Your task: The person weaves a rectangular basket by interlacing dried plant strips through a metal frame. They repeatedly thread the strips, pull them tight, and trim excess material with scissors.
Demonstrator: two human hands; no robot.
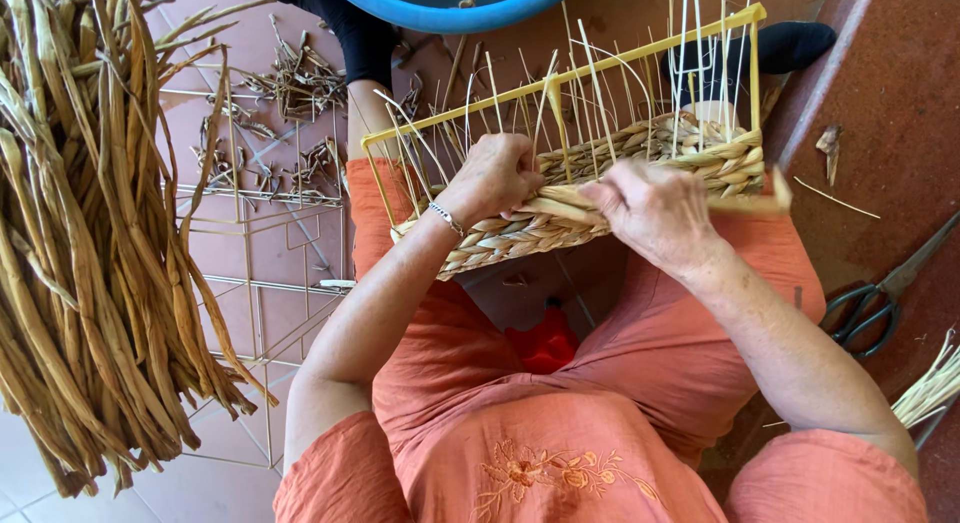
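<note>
Overhead view of a seated person in an orange garment who is weaving a basket [640,173] on a yellow wire frame [560,80] that is resting across the lap. The left hand [492,175] is curling closed over the woven rim near the frame's left end, its fingers pressing down among the upright wires; the right hand [650,211] is pinching shut on a flat dried strand [560,201] and is drawing it across the face of the work between the two hands. Judged from the frame, the weaving is sitting well short of done — only the lower band is filled with thick plaited rows, while the thin stakes [600,73] above it are standing bare up to the top bar, so most of the wall height appears left to work. The woven part is looking tight and even, pale straw in colour, with broad twisted strands lying in regular courses. On the person's left a large bundle of dried leaves [90,243] is lying on the tiled floor beside an empty wire frame [270,273], with trimmed scraps [300,83] scattered beyond it. A pair of scissors [870,308] is lying on the right — well apart from both hands — and the rim of a blue basin [450,15] is showing at the top edge.
</note>
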